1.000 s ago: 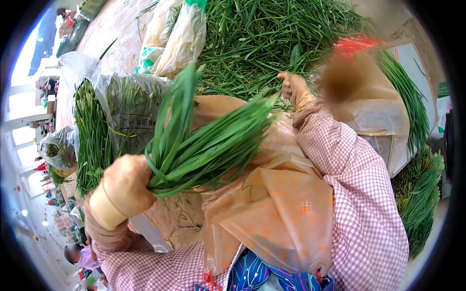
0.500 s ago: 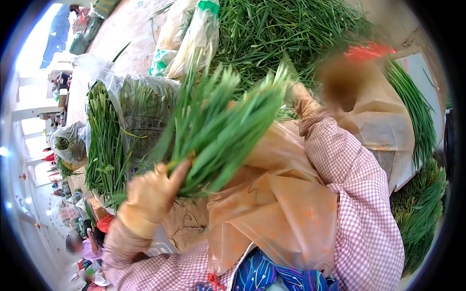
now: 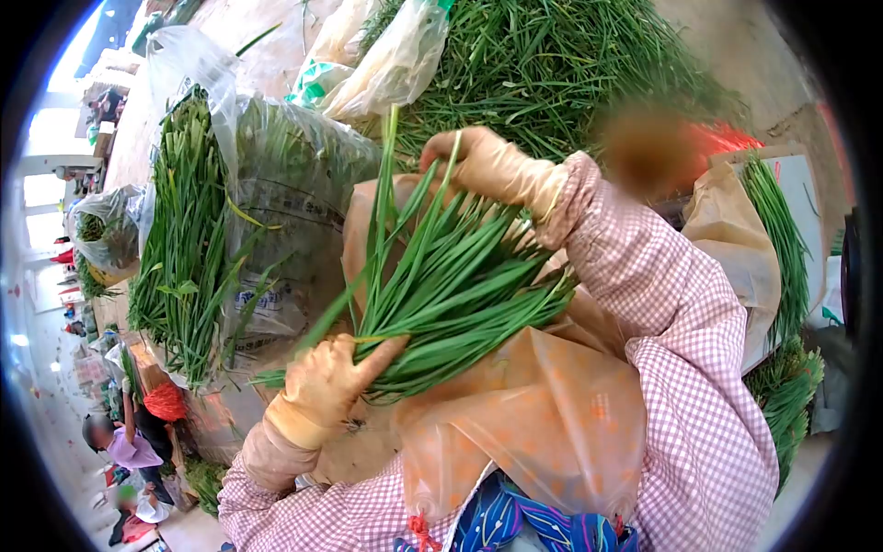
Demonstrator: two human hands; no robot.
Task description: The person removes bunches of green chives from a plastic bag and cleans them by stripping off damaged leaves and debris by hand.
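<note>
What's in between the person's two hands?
A bunch of long green leaves fans out between the left hand, which holds it, and the right hand. You can see that in the head camera's view.

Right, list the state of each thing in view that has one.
Leaf bunch: held, fanned out, no tie visible.
Left hand: gripping the bunch.
Right hand: fingers bent, grip unclear.
Clear bag: open, packed with greens.
Leaf pile: loose, tangled.
Plastic apron: creased.
Pale bags: creased.
Checked sleeves: rumpled.
</note>
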